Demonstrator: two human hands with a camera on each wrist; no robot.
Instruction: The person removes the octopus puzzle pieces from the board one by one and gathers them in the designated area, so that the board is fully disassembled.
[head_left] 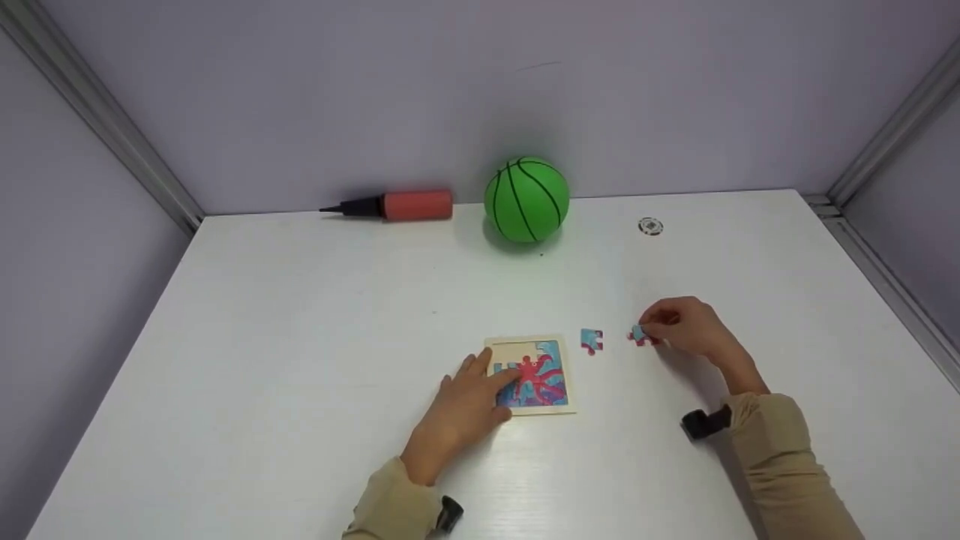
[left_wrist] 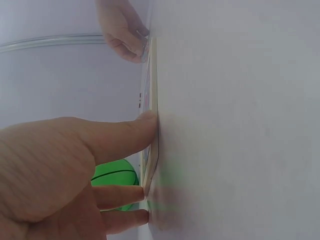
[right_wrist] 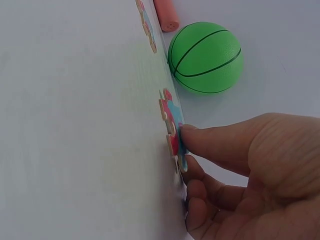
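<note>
While the left hand (head_left: 465, 409) lies flat on the bench (head_left: 300, 360) near its front edge, its fingers (left_wrist: 120, 132) are extended and slightly spread, with the tips pressing on the left portion of the puzzle board (head_left: 534, 373). This contact appears to brace the board against sliding; the left wrist view shows the fingertips meeting the thin board edge, and nothing is gripped. The board is a square wooden tray showing a red octopus on a blue field, with bare wood visible along its upper area, which suggests open slots there.

Just to the right of the board, a loose puzzle piece (head_left: 592, 340) lies flat on the bench, untouched and apart from both hands.

Further right, the right hand (head_left: 694, 330) holds a second puzzle piece (head_left: 640, 336). Its fingers (right_wrist: 220, 145) are curled, with thumb and fingertips pinching the right edge of that piece. The right wrist view shows the piece at or just above the bench surface; whether it is lifted clear cannot be determined. An edge pinch of this kind leaves the printed face exposed and the tabs free.

Beyond the hands, a small round disc (head_left: 650, 226) sits on the bench toward the far right. Along the far edge, a green ball (head_left: 526, 199) with black lines rests near the back wall (head_left: 480, 90), and a red hand pump (head_left: 397, 205) with a black nozzle lies on its side to the ball's left, well apart from the puzzle items.
</note>
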